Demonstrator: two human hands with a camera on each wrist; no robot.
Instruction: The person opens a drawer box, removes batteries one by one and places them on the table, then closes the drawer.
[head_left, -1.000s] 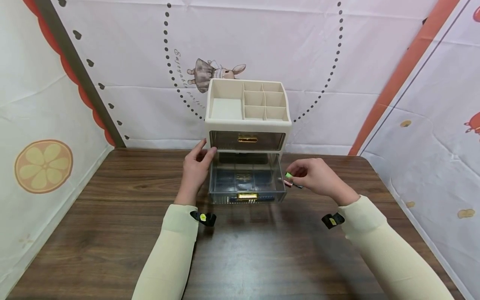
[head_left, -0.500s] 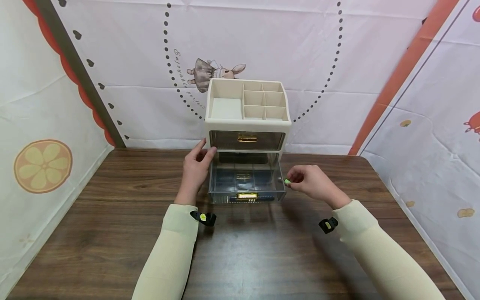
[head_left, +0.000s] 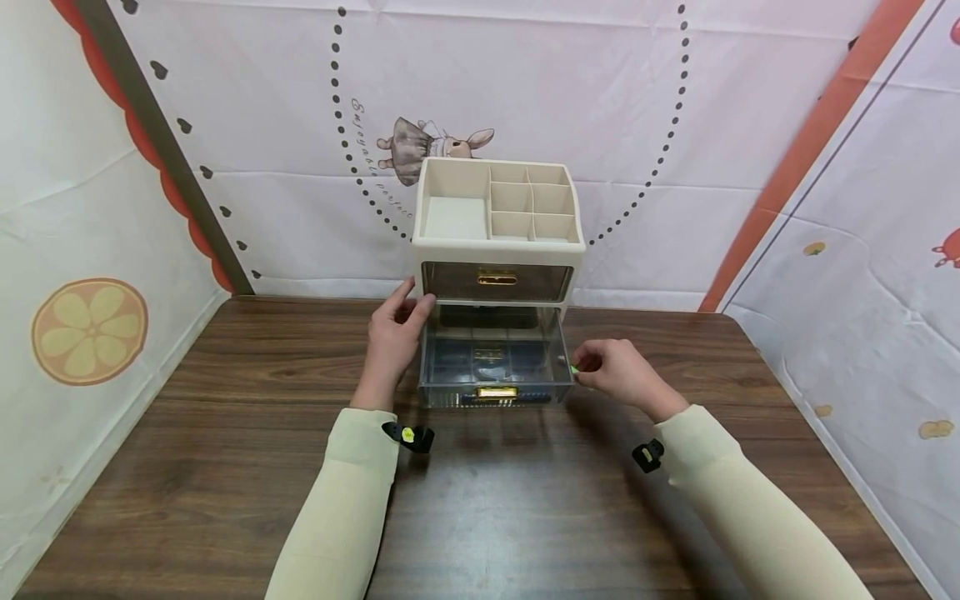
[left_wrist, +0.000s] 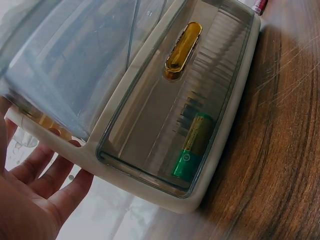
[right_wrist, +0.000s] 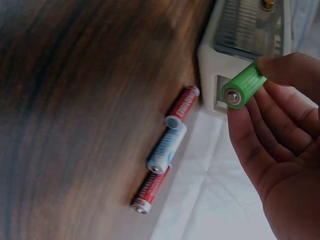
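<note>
My right hand (head_left: 622, 375) pinches a green battery (right_wrist: 245, 85) between thumb and fingers, just right of the pulled-out clear drawer (head_left: 495, 392). My left hand (head_left: 392, 346) rests against the left side of the cream drawer organizer (head_left: 498, 248), fingers touching its frame and thumb near the front edge. In the left wrist view, another green battery (left_wrist: 195, 147) lies behind the clear front of the bottom drawer. Beside the organizer, the right wrist view has a red battery (right_wrist: 182, 105), a white-and-blue battery (right_wrist: 167, 147) and a second red battery (right_wrist: 151, 190) lying in a line on the table.
The organizer stands near the back of the dark wooden table (head_left: 487, 517). Its top has several open compartments (head_left: 512, 198). Above the pulled-out drawer is a closed drawer with a gold handle (head_left: 497, 277). Printed white cloth (head_left: 495, 83) hangs behind and along both sides.
My right hand has moved down and slightly left with the green battery, close to the drawer's right side. It now covers the red battery seen earlier there. The left hand stays in place.
</note>
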